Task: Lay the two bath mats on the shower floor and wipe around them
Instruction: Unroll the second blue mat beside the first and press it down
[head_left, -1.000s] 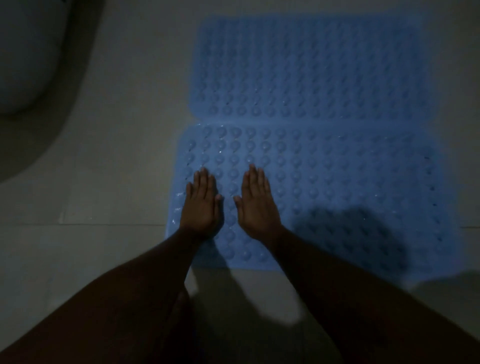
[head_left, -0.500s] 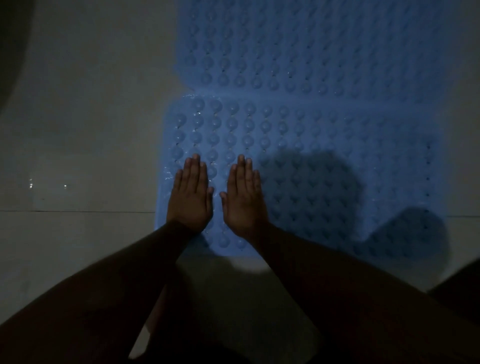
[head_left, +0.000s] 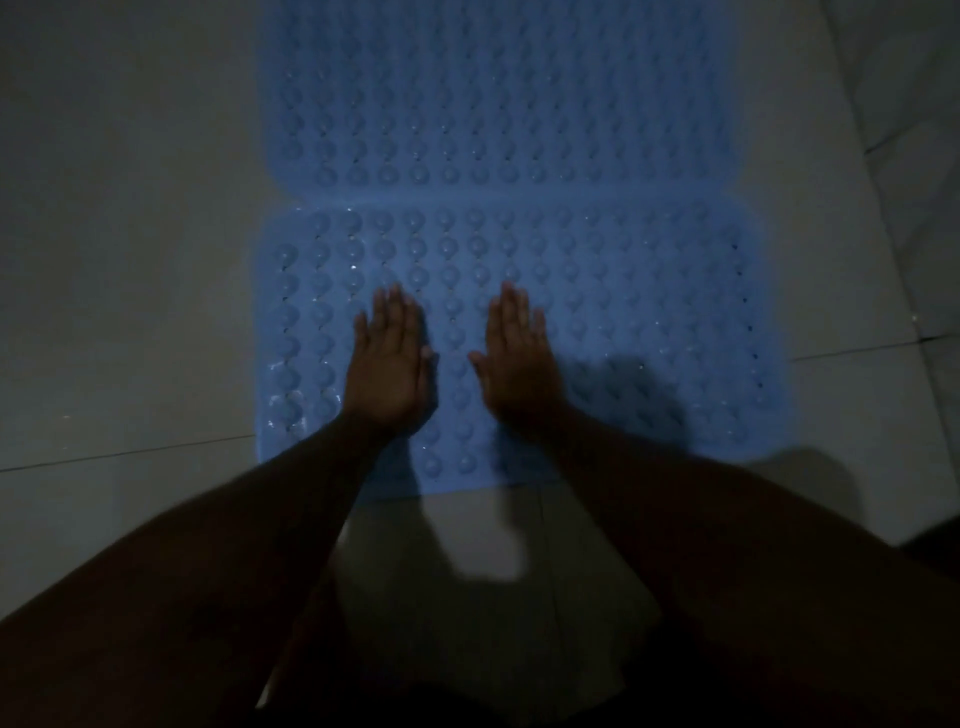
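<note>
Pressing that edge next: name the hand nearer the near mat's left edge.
Left. The left hand rests on the near bath mat toward that edge; the right hand rests nearer its middle.

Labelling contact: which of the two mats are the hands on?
The near mat: left hand and right hand both lie flat on it. The far mat, beyond, is untouched.

Glossy studded plastic mat (head_left: 597, 291), smooth floor tile (head_left: 130, 312)
</note>
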